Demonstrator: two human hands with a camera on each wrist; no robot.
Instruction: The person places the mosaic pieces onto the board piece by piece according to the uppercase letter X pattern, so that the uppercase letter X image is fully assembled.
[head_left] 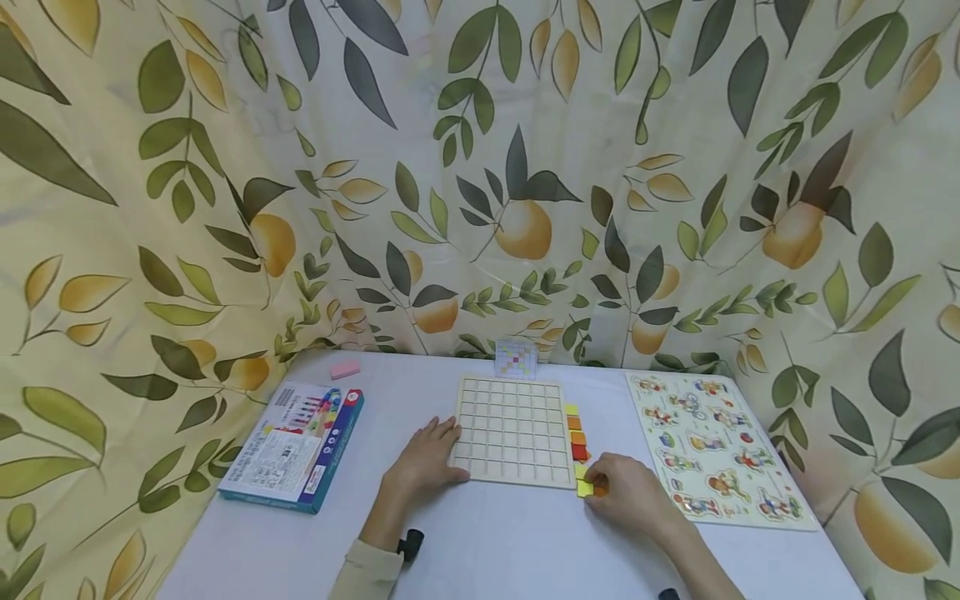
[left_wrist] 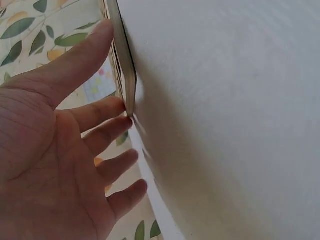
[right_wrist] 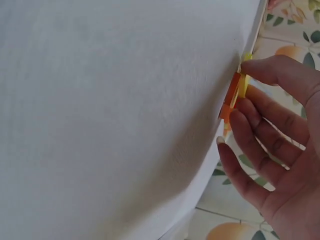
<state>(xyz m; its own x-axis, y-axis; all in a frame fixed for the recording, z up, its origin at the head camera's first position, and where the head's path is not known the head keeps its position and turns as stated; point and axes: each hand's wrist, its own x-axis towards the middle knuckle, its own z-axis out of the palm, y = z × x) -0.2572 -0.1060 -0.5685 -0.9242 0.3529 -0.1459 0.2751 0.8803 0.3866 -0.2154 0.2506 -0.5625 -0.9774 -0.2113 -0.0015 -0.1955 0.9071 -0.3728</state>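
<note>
A square wooden grid board [head_left: 513,429] lies on the table. My left hand [head_left: 427,454], fingers spread, rests at its lower left corner, with thumb and fingertips against the board's edge [left_wrist: 127,75] in the left wrist view. A column of small coloured tiles runs along the board's right side, with a red tile [head_left: 580,452] and orange tile [head_left: 576,437] among them. At the column's near end my right hand [head_left: 630,493] pinches a yellow tile [right_wrist: 243,86] between thumb and index finger. Close by that hand is an orange tile [right_wrist: 231,90]. The fingers partly hide these tiles.
At the left lies a boxed set [head_left: 288,442], with a pink block [head_left: 345,369] behind it. A small coloured pattern card [head_left: 516,360] stands behind the board. On the right lies a picture puzzle board [head_left: 712,450]. Leaf-printed cloth [head_left: 480,167] surrounds the white table.
</note>
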